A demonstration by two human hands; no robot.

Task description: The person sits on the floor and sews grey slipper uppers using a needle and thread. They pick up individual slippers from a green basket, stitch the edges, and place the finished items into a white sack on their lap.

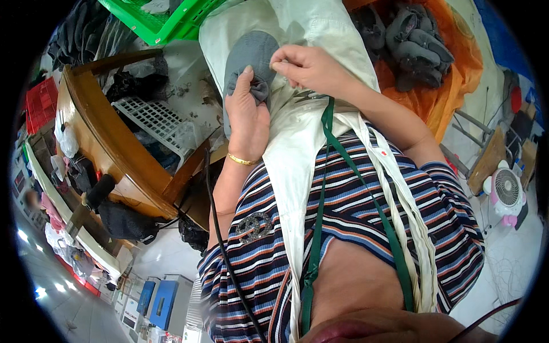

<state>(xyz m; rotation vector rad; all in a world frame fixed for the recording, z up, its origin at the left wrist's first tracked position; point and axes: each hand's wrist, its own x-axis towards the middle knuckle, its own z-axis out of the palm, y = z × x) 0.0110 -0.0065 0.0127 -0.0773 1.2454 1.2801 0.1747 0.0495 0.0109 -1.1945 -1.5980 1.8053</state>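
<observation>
A grey cloth slipper point(251, 48) lies over my lap, its rounded toe pointing away from me. My left hand point(249, 111) is wrapped round its near end, with the thumb pressed on the gathered cloth at the opening. Just right of the slipper, my right hand point(300, 64) is closed in a pinch, thumb against forefinger. Whatever those fingertips hold, if anything, is too small to make out. Beneath the right wrist, a small dark metal tool point(309, 95) shows partly by the end of a green ribbon point(327, 123) from my neck.
A cream apron point(297, 148) covers my lap. At the right, an orange bag point(472, 63) holds several grey slippers point(420, 46). A green crate point(166, 26) stands ahead on the left. Beside me are a curved wooden table point(91, 120), a white plastic grid point(157, 126) and a fan point(506, 188).
</observation>
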